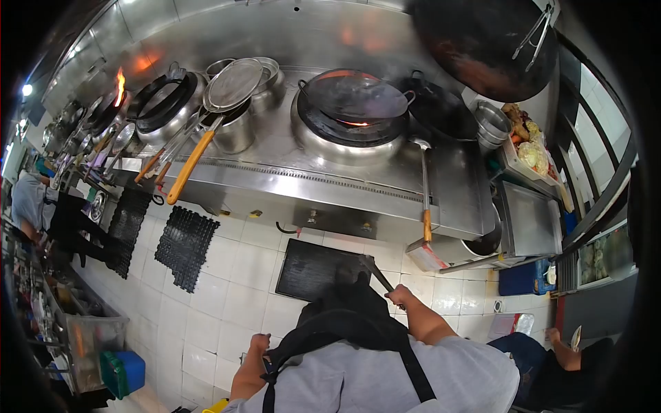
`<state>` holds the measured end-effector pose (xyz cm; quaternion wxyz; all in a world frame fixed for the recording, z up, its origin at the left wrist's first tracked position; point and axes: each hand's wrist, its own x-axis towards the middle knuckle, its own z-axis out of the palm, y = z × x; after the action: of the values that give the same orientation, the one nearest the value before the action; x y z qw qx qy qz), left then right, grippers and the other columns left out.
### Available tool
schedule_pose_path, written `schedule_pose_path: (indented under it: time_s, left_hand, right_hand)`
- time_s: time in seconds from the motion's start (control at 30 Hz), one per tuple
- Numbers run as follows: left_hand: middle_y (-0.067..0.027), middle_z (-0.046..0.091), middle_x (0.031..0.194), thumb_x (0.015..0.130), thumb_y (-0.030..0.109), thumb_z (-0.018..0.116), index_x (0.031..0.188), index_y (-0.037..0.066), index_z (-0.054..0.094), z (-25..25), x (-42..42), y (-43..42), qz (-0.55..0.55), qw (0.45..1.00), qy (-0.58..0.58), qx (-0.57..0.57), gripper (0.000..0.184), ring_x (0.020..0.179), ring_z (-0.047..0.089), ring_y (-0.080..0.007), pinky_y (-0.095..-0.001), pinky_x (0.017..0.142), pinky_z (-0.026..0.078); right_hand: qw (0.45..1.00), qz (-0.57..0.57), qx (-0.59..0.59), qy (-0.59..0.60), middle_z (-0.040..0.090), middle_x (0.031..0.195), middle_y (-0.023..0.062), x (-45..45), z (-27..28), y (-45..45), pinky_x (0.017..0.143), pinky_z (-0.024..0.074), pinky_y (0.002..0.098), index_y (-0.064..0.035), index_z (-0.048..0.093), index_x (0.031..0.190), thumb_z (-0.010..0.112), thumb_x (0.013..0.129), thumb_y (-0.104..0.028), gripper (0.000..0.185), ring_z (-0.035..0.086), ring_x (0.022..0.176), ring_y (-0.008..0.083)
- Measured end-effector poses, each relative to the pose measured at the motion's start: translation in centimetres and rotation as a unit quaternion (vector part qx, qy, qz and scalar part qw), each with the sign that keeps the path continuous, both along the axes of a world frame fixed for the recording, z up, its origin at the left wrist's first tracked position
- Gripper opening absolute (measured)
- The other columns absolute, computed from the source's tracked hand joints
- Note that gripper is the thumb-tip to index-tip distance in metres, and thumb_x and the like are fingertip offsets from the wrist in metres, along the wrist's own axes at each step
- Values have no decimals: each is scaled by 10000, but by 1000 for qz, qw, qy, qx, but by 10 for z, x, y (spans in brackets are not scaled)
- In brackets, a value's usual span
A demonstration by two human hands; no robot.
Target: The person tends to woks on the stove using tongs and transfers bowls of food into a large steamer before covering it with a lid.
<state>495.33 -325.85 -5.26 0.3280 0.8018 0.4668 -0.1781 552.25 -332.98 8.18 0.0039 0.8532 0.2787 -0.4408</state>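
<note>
My right hand is closed around a long, dark, flat tool that slants up and left in front of my apron; its kind is not clear. My left hand hangs low at my left side with its fingers curled, and whether anything is in it does not show. Ahead of me, a wok sits tilted on a lit burner, with flame showing under it. A ladle with a wooden handle lies on the range to its right.
A wire strainer rests over a metal pot, its wooden handle overhanging the range edge. A black mat lies at my feet. Vegetables fill a bin at right. One person stands far left, another at lower right.
</note>
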Motion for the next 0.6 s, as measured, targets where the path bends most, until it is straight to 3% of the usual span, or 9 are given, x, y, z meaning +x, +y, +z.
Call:
schedule_pose_path:
  time_s: [0.03,0.07,0.17,0.27,0.37,0.47,0.6]
  left_hand:
    - [-150,663,800,827,352,557,920,14,661,13,6,10,256,960,-21,-111,366,706,635,-254,-368,604,493]
    - [-137,655,757,830,328,569,929,-4,648,27,15,20,491,844,-42,-212,356,616,621,-225,-349,533,487]
    - [-98,626,698,835,274,592,932,-44,623,59,44,40,513,836,-128,-149,334,537,579,-164,-305,449,453]
    - [-91,636,696,830,246,615,932,-43,621,69,74,52,522,819,-176,-158,306,555,588,-157,-301,482,468]
    - [-91,643,702,827,259,624,927,-39,626,40,89,46,476,834,-228,-162,314,564,590,-154,-292,513,477]
    - [-93,654,713,818,276,634,913,-33,640,68,109,36,387,897,-157,-143,323,600,603,-161,-299,565,487]
    - [-93,657,716,815,292,625,917,-26,647,66,100,26,339,921,-127,-142,335,600,600,-154,-295,573,485]
  right_hand:
    - [1000,-13,-25,9,616,611,150,2,3,1,536,507,365,48,622,682,683,732,-370,426,613,544,250]
    - [998,-27,-50,18,623,620,170,1,10,3,557,518,373,60,628,698,680,721,-363,427,628,561,271]
    - [997,-31,-66,21,615,606,159,2,12,7,515,509,373,62,632,706,689,731,-352,419,613,520,261]
    - [997,-30,-65,24,616,608,160,2,10,9,513,508,375,65,639,719,689,737,-348,416,616,524,268]
    - [997,-28,-59,29,615,607,162,4,2,10,508,506,376,66,641,723,689,740,-344,413,615,522,271]
    - [998,-28,-47,33,608,598,163,2,1,10,499,502,377,67,640,722,691,740,-337,407,607,511,269]
    - [997,-46,-43,45,597,581,160,0,-2,6,482,494,381,68,642,736,694,737,-320,391,592,489,268]
